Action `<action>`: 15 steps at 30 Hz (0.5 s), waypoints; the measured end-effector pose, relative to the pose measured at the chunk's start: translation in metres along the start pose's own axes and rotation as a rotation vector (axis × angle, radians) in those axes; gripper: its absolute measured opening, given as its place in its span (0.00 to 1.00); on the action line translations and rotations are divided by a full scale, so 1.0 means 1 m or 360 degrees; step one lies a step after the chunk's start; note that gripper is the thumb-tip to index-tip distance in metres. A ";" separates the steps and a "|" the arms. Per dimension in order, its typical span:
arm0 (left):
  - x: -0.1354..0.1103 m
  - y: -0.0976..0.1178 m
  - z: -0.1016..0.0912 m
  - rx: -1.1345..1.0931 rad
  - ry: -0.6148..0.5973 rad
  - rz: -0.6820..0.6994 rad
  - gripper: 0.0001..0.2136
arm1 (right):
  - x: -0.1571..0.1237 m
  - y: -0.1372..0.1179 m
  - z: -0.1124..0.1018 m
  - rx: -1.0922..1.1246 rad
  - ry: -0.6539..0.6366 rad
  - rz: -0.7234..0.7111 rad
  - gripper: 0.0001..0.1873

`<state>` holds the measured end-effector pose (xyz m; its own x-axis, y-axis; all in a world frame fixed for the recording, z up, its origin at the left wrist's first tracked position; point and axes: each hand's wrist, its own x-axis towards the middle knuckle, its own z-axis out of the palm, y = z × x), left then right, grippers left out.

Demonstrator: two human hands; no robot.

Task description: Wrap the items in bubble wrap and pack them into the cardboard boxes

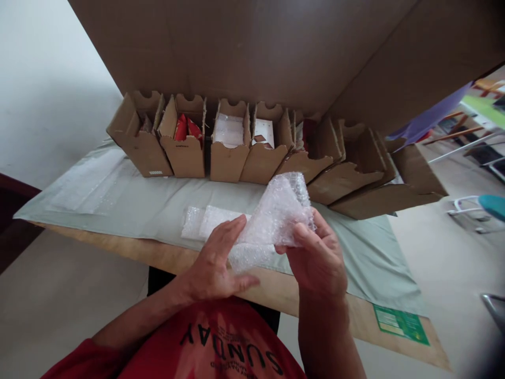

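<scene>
A folded piece of clear bubble wrap [278, 208] is held up over the front of the table. My right hand [319, 258] pinches its right end between thumb and fingers. My left hand [216, 263] lies against the left side of the wrap, fingers stretched and thumb apart. Beneath and to the left, a white flat piece [219, 215] rests on the cloth, with more bubble wrap [192, 223] at its left end. Whether these pieces join the held wrap is hidden by my hands.
Several open cardboard bins stand along the back; one holds red packets [187, 129], another clear plastic sleeves [229, 130], another white cards [263, 132]. Flat plastic sheets [84, 181] lie on the left of the green cloth [145, 202]. A cardboard wall [221, 47] rises behind.
</scene>
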<state>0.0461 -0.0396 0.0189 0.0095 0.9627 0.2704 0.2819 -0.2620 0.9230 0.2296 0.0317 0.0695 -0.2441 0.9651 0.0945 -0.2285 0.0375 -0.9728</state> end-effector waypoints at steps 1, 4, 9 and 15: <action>-0.001 0.001 0.006 -0.0047 0.0091 -0.0090 0.34 | 0.001 -0.004 0.005 0.0013 -0.0085 -0.0007 0.14; 0.003 -0.004 0.014 -0.0424 0.0356 -0.0386 0.15 | 0.008 -0.007 0.007 -0.0089 -0.0445 -0.0040 0.25; 0.016 -0.018 0.007 -0.1389 0.0484 -0.0648 0.18 | 0.018 0.027 -0.022 -0.0583 -0.0315 -0.0217 0.44; 0.010 -0.036 -0.009 -0.1562 0.0710 -0.0748 0.17 | -0.019 0.090 -0.041 -0.0446 -0.0638 0.0342 0.17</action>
<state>0.0271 -0.0208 -0.0086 -0.2903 0.9206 -0.2611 -0.6937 -0.0145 0.7201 0.2518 0.0275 -0.0290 -0.6109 0.7862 -0.0930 0.1132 -0.0295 -0.9931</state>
